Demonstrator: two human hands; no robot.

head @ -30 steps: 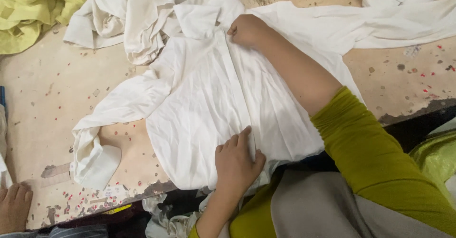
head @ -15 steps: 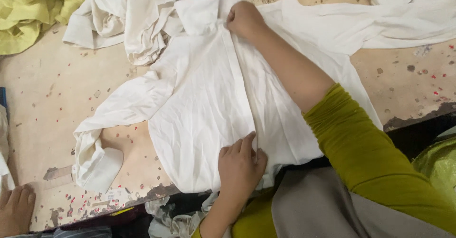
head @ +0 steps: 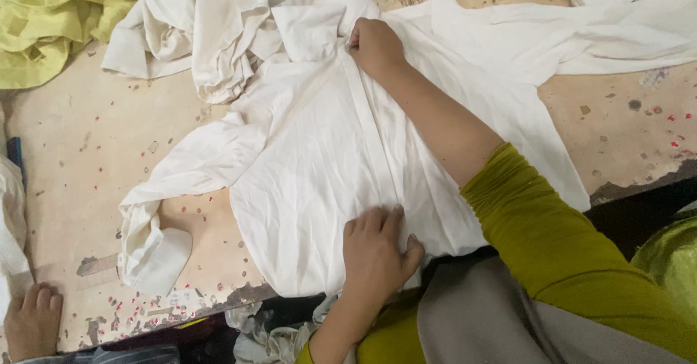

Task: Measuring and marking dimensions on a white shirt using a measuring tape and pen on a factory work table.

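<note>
A white cotton shirt [head: 319, 153] lies spread flat on a worn beige bench [head: 65, 161] that has small red and grey spots on its surface. The shirt is the landmark here. Its body reaches the near edge of the bench, and one long sleeve with a cuff stretches away from it to the side and bends down near that edge.

The right hand [head: 374, 45] rests at the far end of the shirt, at the collar. Its grip is closed, and the fingers pinch the cloth of the front strip there. The left hand [head: 374, 251] lies at the near hem of the shirt. Its grip is open, and the palm and the spread fingers press flat on the cloth, holding nothing.

Beyond the shirt's collar lies a heap of crumpled white cloth [head: 196, 30], touching the shirt. Further from the shirt, at the far corner of the bench, is a pile of yellow-green fabric [head: 51, 23]. Well apart from the shirt, at the near edge of the bench beyond the cuff, another person's hand [head: 30, 320] rests.
</note>
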